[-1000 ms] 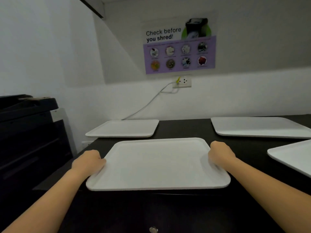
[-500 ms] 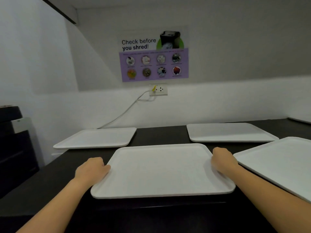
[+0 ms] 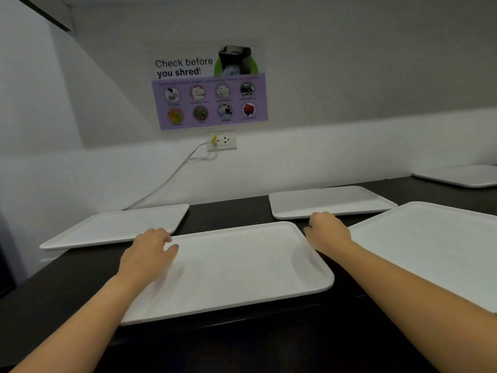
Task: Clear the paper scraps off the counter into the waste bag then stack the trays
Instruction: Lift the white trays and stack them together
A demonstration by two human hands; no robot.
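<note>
The flat white rectangular plastic tray (image 3: 236, 267) lies on the dark desk (image 3: 40, 300), nearest of 5. The left hand (image 3: 149, 254) rests over its left rim, fingers loose; the right hand (image 3: 326, 232) curls around its right edge.

Near tray: a white tray (image 3: 236, 267) lies flat on the dark counter (image 3: 231, 211) right in front of me.
My left hand: my left hand (image 3: 149, 250) rests over the tray's left rim, fingers loosely bent, thumb on the tray floor.
My right hand: my right hand (image 3: 326, 231) sits at the tray's far right corner, fingers curled at the rim.
Other trays: one tray far left (image 3: 115, 227), one far centre-right (image 3: 330, 201), one close on my right (image 3: 435, 243), one at the far right edge (image 3: 462, 175).
Wall: a "Check before you shred!" poster (image 3: 209, 87) above a socket (image 3: 223, 141) with a white cable (image 3: 166, 181).
</note>
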